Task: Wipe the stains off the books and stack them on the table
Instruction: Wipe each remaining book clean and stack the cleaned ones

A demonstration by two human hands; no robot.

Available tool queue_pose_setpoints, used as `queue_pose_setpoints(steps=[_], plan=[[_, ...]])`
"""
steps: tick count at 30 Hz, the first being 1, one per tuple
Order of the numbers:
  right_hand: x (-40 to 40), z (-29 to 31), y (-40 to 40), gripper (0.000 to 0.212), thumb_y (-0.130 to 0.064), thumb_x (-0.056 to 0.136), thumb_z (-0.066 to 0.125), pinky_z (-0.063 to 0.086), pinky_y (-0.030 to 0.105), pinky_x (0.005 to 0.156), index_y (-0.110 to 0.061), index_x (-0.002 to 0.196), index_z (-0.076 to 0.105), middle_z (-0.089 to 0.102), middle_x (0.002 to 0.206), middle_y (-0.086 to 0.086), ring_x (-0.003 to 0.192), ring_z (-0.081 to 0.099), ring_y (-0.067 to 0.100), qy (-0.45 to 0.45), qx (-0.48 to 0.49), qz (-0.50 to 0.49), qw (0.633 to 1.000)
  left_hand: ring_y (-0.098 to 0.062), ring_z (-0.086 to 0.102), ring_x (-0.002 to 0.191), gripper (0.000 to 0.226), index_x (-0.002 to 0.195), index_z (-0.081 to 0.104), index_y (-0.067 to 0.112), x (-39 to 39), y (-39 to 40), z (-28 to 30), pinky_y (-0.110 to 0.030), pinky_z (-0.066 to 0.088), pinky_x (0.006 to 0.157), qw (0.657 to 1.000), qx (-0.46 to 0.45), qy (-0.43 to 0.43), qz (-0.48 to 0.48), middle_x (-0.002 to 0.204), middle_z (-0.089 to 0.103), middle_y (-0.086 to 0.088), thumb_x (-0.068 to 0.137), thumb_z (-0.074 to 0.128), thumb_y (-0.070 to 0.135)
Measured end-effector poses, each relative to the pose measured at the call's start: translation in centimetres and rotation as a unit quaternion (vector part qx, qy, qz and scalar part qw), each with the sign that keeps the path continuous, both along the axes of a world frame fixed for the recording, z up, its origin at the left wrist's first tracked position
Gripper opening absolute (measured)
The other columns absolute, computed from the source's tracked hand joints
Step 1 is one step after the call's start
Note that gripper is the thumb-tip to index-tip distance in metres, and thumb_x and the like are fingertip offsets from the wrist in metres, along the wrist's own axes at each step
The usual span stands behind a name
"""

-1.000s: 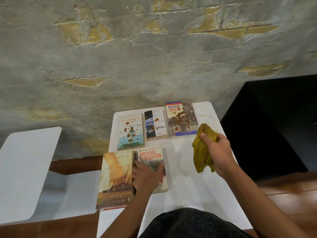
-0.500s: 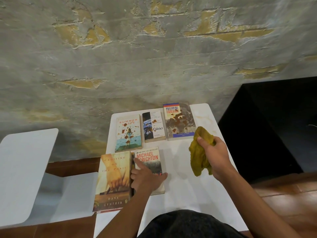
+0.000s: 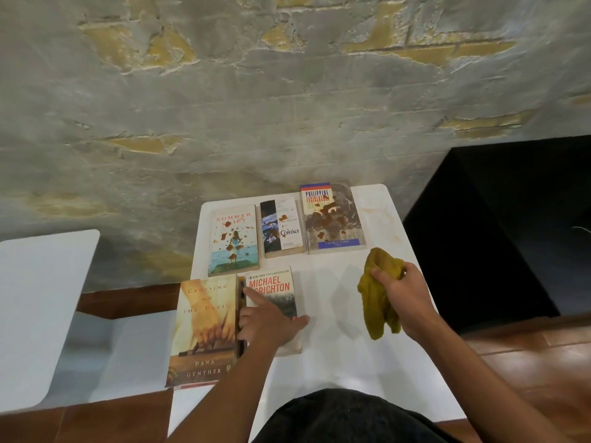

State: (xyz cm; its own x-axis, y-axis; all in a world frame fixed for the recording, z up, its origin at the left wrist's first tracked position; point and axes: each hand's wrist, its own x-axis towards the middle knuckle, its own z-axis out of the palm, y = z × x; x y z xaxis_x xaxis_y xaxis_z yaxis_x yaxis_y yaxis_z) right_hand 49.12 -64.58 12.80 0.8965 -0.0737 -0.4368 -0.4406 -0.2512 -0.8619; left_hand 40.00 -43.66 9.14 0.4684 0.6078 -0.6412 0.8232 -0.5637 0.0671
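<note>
White table, left hand flat on Crichton book, right hand gripping cloth

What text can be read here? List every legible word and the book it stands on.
"SUMMER": pale book; second word stained, unreadable.
"CARL SAGAN", "CONTACT": narrow book; rest too small.
"PHILIPPINE LEGISLATURE": grey book; bottom band blurred.
"MICHAEL CRICHTON": book under the left hand.
"CROSSING ON THE PARIS", "DANA GYNTHER": tan book.

We note five paperback books flat on the white table: three brown-stained covers beyond our left hand, the Crichton paperback under it, the tan novel just left.
</note>
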Motion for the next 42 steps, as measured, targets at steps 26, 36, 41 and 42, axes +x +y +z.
queue_pose_setpoints(steps=[26, 36, 41, 42], plan=[[13.8, -11.8, -4.6, 0.030, -0.032, 0.092, 0.067, 0.049, 0.040, 0.076, -0.013, 0.112, 0.057, 0.056, 0.110, 0.010, 0.096, 0.058, 0.033, -0.065, -0.445, 0.224, 0.865, -0.045, -0.011, 0.151, 0.117, 0.155, -0.014, -0.003, 10.4, -7.2, -4.7, -0.049, -0.008, 0.121, 0.948, 0.032, 0.020, -0.316, 0.161, -0.013, -0.033, 0.090, 0.062, 0.060], [22.3, -12.4, -2.8, 0.009, -0.008, 0.094, 0.060, 0.047, 0.036, 0.072, -0.009, 0.085, 0.058, 0.049, 0.096, 0.007, 0.076, 0.054, 0.024, -0.110, -0.429, 0.202, 0.873, -0.062, 0.005, 0.144, 0.148, 0.150, -0.015, -0.011, 12.6, -8.0, -6.8, -0.054, 0.040, 0.110, 0.943, 0.010, 0.077, -0.324, 0.151, -0.013, -0.049, 0.067, 0.081, 0.065], [25.6, -12.7, -1.6, 0.015, -0.012, 0.101, 0.055, 0.039, 0.027, 0.079, -0.005, 0.109, 0.067, 0.044, 0.096, 0.001, 0.077, 0.052, 0.018, -0.106, -0.419, 0.188, 0.882, -0.061, 0.000, 0.144, 0.145, 0.151, -0.016, -0.008, 12.0, -7.9, -7.4, -0.056, 0.034, 0.115, 0.946, -0.009, 0.084, -0.313, 0.153, -0.016, -0.045, 0.069, 0.083, 0.059], [26.7, -12.6, -1.4, 0.018, -0.014, 0.102, 0.054, 0.036, 0.026, 0.080, -0.007, 0.114, 0.067, 0.046, 0.098, 0.001, 0.075, 0.051, 0.016, -0.107, -0.415, 0.186, 0.884, -0.061, 0.000, 0.144, 0.145, 0.151, -0.016, -0.008, 12.2, -7.8, -7.5, -0.055, 0.035, 0.115, 0.946, -0.007, 0.081, -0.314, 0.153, -0.016, -0.045, 0.069, 0.083, 0.059]])
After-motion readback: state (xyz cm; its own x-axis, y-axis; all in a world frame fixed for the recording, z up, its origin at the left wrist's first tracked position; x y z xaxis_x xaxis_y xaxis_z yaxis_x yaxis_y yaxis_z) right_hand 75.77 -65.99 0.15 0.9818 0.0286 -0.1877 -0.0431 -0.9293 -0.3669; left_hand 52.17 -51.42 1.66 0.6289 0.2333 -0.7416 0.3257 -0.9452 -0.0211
